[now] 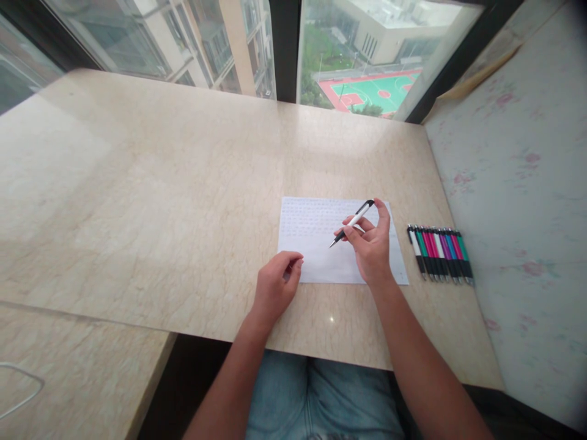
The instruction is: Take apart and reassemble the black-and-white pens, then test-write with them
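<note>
Between the thumb and fingers of my right hand (pixel 373 247) is a white and black click pen (pixel 362 214). One fingertip touches the pen's top end, and its tip points down and left, over a white sheet of paper (pixel 325 263). Rows of faint handwriting fill the upper part of the sheet; its lower part is blank. My left hand (pixel 277 281) rests at the sheet's lower left corner, fingers curled closed, with nothing visible in them. To the right of the sheet lies a row of several pens (pixel 440 253) with white, green, pink, purple and blue barrels.
The pale marble-patterned countertop (pixel 160 201) reaches back to windows with a dark frame (pixel 287 49). A flowered wall (pixel 518 214) bounds the right side. At lower left, a white cable (pixel 27 391) lies on another marble-patterned surface (pixel 82 366).
</note>
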`<control>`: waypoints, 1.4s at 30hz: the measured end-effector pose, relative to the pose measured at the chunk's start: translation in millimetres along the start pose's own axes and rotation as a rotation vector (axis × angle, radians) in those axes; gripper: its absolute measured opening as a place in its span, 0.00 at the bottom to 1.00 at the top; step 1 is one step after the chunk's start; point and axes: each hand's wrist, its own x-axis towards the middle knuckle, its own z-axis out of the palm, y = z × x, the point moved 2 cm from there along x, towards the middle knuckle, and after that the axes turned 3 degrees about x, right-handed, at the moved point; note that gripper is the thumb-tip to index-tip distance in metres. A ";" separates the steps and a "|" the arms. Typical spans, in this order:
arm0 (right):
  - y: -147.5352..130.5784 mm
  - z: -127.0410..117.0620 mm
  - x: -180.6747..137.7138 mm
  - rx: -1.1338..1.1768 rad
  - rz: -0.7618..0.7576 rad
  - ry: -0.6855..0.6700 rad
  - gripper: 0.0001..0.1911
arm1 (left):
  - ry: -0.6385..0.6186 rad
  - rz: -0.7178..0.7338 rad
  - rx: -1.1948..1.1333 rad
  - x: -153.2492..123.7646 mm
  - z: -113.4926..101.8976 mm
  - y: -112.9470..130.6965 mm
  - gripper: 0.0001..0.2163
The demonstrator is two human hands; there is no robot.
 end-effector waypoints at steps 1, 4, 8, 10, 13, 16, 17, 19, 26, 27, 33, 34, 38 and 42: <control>-0.3 0.1 -0.1 -0.009 -0.004 0.001 0.38 | 0.001 0.000 0.000 0.1 0.0 -0.3 0.06; -0.2 -0.6 -0.1 -0.026 -0.024 0.016 0.37 | 0.014 0.006 -0.028 0.8 -0.2 -0.4 0.06; 1.2 -2.6 0.3 -0.046 -0.070 0.030 0.37 | 0.013 0.009 -0.020 1.5 -0.3 0.5 0.06; 1.2 -3.0 0.5 -0.078 -0.088 0.018 0.38 | 0.014 0.003 -0.010 1.5 -0.4 0.6 0.06; 0.2 -2.5 0.2 -0.090 -0.086 0.003 0.39 | 0.023 -0.015 -0.031 1.3 -0.5 0.3 0.05; -1.0 -2.2 -0.2 -0.060 -0.070 0.019 0.37 | 0.023 -0.027 -0.047 1.1 -0.3 0.1 0.05; -1.4 -2.4 -0.2 -0.047 -0.068 0.033 0.36 | 0.020 -0.025 -0.043 1.0 -0.2 0.1 0.05; -1.9 -2.9 -0.2 -0.026 -0.067 0.058 0.38 | 0.012 -0.016 -0.025 0.9 0.1 0.0 0.05; -2.6 -3.5 -0.4 -0.020 -0.053 0.063 0.41 | 0.001 0.016 0.034 0.6 0.2 -1.6 0.05; -2.2 -3.7 -0.4 -0.017 -0.056 0.067 0.40 | -0.001 0.019 0.041 0.7 0.2 -1.5 0.05; 3.3 -5.6 2.0 0.034 -0.037 0.121 0.40 | -0.014 0.007 0.069 1.4 -0.1 -0.5 0.05; 4.1 -5.8 2.5 0.043 -0.030 0.127 0.41 | -0.018 0.005 0.076 1.3 -0.1 -0.6 0.05; 4.2 -6.1 2.8 0.065 -0.023 0.136 0.41 | -0.022 0.014 0.092 0.8 0.1 -1.1 0.05; 1.5 -5.5 1.4 0.050 -0.027 0.129 0.39 | -0.019 0.015 0.099 0.5 0.2 -1.1 0.05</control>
